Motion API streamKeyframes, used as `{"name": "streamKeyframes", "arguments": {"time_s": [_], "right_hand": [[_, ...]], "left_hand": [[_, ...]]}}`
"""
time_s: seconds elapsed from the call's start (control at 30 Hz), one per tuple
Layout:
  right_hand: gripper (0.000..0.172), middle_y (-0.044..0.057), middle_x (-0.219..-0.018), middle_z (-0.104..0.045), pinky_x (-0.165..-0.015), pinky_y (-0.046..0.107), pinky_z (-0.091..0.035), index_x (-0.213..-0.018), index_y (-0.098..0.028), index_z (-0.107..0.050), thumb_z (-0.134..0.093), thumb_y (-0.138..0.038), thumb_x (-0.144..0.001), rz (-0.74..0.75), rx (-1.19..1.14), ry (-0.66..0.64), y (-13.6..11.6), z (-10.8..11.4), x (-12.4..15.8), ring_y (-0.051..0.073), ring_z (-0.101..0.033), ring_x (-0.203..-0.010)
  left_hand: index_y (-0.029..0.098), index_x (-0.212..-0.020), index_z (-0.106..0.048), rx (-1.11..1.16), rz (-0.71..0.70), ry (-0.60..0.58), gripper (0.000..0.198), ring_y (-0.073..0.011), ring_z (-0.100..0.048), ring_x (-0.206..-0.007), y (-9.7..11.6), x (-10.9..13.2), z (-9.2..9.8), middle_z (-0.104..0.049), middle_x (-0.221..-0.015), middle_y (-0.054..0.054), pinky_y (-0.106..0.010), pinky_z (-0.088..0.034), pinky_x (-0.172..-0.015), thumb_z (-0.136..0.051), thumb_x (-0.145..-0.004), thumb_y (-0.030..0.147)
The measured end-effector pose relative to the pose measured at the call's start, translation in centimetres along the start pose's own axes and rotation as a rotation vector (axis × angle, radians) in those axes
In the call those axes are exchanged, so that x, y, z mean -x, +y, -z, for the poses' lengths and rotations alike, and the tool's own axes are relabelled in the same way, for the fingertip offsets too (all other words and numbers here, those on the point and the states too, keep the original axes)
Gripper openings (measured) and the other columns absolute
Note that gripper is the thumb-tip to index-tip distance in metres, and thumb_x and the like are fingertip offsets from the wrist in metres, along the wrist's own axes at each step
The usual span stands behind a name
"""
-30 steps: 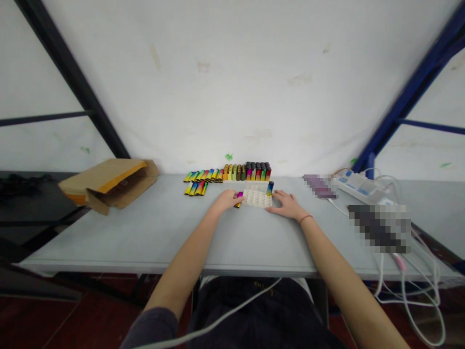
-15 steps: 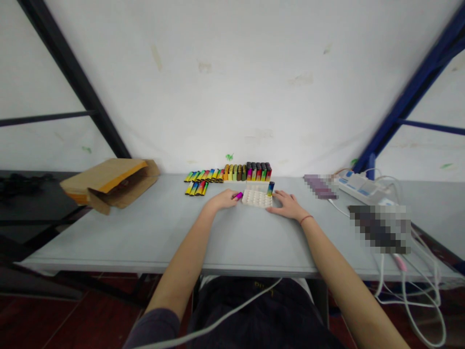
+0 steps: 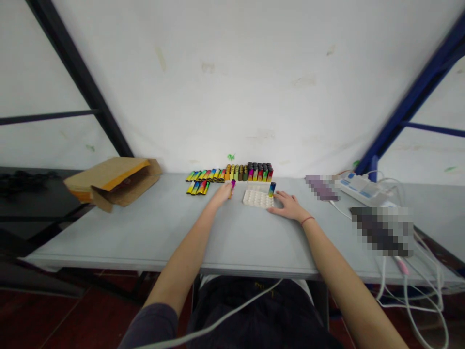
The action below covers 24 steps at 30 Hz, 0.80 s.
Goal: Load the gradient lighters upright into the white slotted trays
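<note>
A white tray with round pockets (image 3: 257, 198) lies on the grey table (image 3: 152, 228). One colourful lighter (image 3: 271, 189) stands upright at its far right corner. My left hand (image 3: 224, 193) is closed on a pink and purple lighter (image 3: 232, 185), held left of the tray and close to the lighters behind it. My right hand (image 3: 286, 205) rests flat with fingers spread at the tray's right edge. A row of several colourful lighters (image 3: 232, 173) lines the wall, some lying at the left, some upright at the right.
An open cardboard box (image 3: 112, 182) lies on its side at the table's far left. A power strip (image 3: 361, 186) and tangled white cables (image 3: 414, 276) occupy the right side, with two blurred dark objects. A cable crosses my lap.
My left hand has lifted the pink lighter from the tray's left edge and carried it back toward the row of lighters. My right hand has stayed at the tray.
</note>
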State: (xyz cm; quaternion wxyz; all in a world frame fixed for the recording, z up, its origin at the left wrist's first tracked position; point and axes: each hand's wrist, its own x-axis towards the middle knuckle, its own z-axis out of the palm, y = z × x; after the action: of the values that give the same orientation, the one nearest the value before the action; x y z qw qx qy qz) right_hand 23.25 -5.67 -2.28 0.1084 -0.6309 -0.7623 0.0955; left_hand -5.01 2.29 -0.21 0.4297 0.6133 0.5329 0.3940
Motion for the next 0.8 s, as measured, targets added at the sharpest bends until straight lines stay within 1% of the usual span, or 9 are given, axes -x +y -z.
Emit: {"name": "streamKeyframes", "arguments": {"time_s": [0.07,0.13,0.23,0.33,0.4,0.47,0.6,0.8], "right_hand": [[0.078,0.016,-0.161,-0.035,-0.12,0.062,-0.018,-0.148,-0.022,-0.047,-0.058,-0.067,-0.085,-0.003,0.003,-0.004,0.0,0.0,0.0,0.036,-0.03,-0.149],[0.077,0.016,-0.161,-0.035,-0.12,0.062,-0.019,-0.147,-0.022,-0.047,-0.058,-0.066,-0.085,-0.005,0.005,-0.003,-0.1,0.1,0.0,0.036,-0.03,-0.149],[0.076,0.016,-0.16,-0.036,-0.12,0.061,-0.019,-0.147,-0.022,-0.047,-0.059,-0.065,-0.086,-0.002,0.009,0.0,-0.2,0.1,0.1,0.036,-0.03,-0.149],[0.076,0.016,-0.16,-0.035,-0.12,0.061,-0.019,-0.148,-0.02,-0.046,-0.059,-0.064,-0.086,-0.004,0.006,-0.001,-0.2,0.1,0.2,0.035,-0.03,-0.149],[0.077,0.016,-0.161,-0.035,-0.12,0.061,-0.018,-0.148,-0.02,-0.046,-0.058,-0.064,-0.086,-0.01,0.005,-0.004,-0.2,0.1,0.2,0.035,-0.029,-0.15],[0.076,0.016,-0.161,-0.034,-0.12,0.061,-0.018,-0.148,-0.021,-0.046,-0.058,-0.064,-0.086,-0.015,0.002,-0.005,-0.2,0.1,0.2,0.034,-0.029,-0.15],[0.076,0.016,-0.161,-0.034,-0.121,0.061,-0.017,-0.148,-0.021,-0.045,-0.057,-0.064,-0.087,-0.019,-0.005,-0.003,-0.3,0.0,0.2,0.034,-0.028,-0.15],[0.077,0.016,-0.161,-0.035,-0.12,0.061,-0.018,-0.148,-0.021,-0.046,-0.057,-0.065,-0.086,-0.008,0.004,0.0,-0.2,0.0,0.2,0.035,-0.029,-0.149]], "left_hand": [[0.018,-0.081,-0.055,0.313,0.182,-0.004,0.022,-0.0117,-0.055,-0.05,0.4,0.1,-0.5,-0.058,-0.064,0.0,-0.023,-0.047,-0.053,-0.043,-0.093,0.033],[0.019,-0.085,-0.054,0.514,0.276,-0.05,0.029,-0.0091,-0.048,-0.041,0.8,0.4,-0.9,-0.055,-0.06,0.002,-0.021,-0.041,-0.045,-0.04,-0.094,0.042],[0.02,-0.079,-0.051,0.636,0.314,-0.123,0.045,-0.007,-0.033,-0.032,1.3,1.0,-1.2,-0.042,-0.05,0.007,-0.018,-0.027,-0.036,-0.037,-0.093,0.061],[0.022,-0.069,-0.043,0.659,0.326,-0.113,0.054,-0.0055,-0.022,-0.03,1.7,1.5,-1.5,-0.027,-0.044,0.011,-0.018,-0.017,-0.035,-0.039,-0.087,0.072],[0.022,-0.065,-0.039,0.656,0.328,-0.077,0.053,-0.0053,-0.018,-0.03,1.9,1.7,-1.6,-0.022,-0.043,0.011,-0.018,-0.014,-0.035,-0.038,-0.088,0.071],[0.023,-0.063,-0.037,0.653,0.332,-0.064,0.05,-0.0057,-0.015,-0.03,2.0,1.9,-1.7,-0.019,-0.042,0.011,-0.019,-0.012,-0.035,-0.034,-0.091,0.063],[0.023,-0.062,-0.036,0.658,0.34,-0.056,0.043,-0.0066,-0.013,-0.03,2.1,2.0,-1.9,-0.019,-0.041,0.01,-0.02,-0.011,-0.035,-0.031,-0.092,0.054],[0.023,-0.064,-0.035,0.698,0.332,0.062,0.035,-0.0066,-0.013,-0.03,2.1,2.0,-2.3,-0.021,-0.041,0.01,-0.02,-0.008,-0.035,-0.031,-0.091,0.044]]}}
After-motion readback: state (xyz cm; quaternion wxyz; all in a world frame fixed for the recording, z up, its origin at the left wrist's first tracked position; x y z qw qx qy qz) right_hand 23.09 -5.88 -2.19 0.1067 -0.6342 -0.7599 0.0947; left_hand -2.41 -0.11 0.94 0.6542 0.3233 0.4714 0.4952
